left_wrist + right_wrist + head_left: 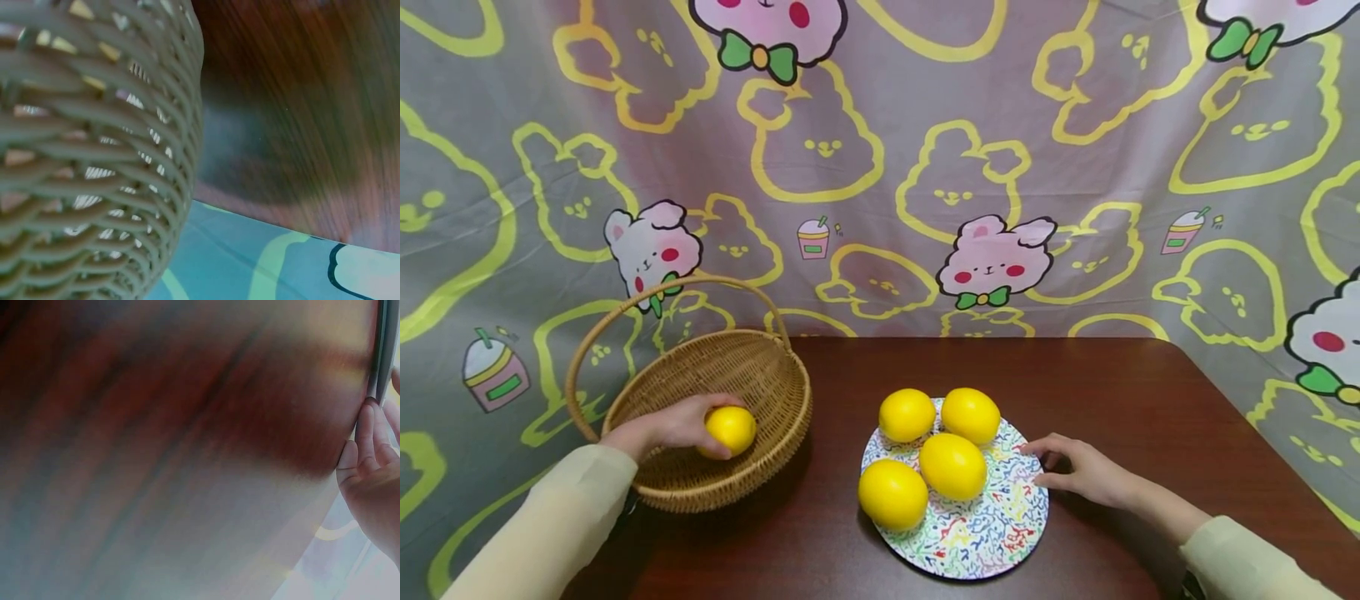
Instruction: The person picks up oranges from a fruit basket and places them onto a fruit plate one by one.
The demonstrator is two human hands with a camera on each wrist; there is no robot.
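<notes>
Inside the tilted wicker basket [775, 467], my left hand [681, 423] grips a yellow lemon [732, 429], its fingers over the top and its thumb along the near side. The left wrist view shows only the basket's woven wall [94, 169], with the hand and lemon hidden. On the right, my right hand [1086, 471] touches the rim of a round patterned plate [992, 533] with fingers and thumb. That plate carries several lemons [952, 467] toward its left and far side. In the right wrist view, the right hand's fingertips [367, 415] meet the plate's dark edge [386, 350].
The basket's arched handle [700, 279] rises above it at the table's left. Dark brown wooden table [1120, 383] surrounds the plate. Behind and beside the table hangs a grey cloth [880, 167] with cartoon rabbits and yellow outlines.
</notes>
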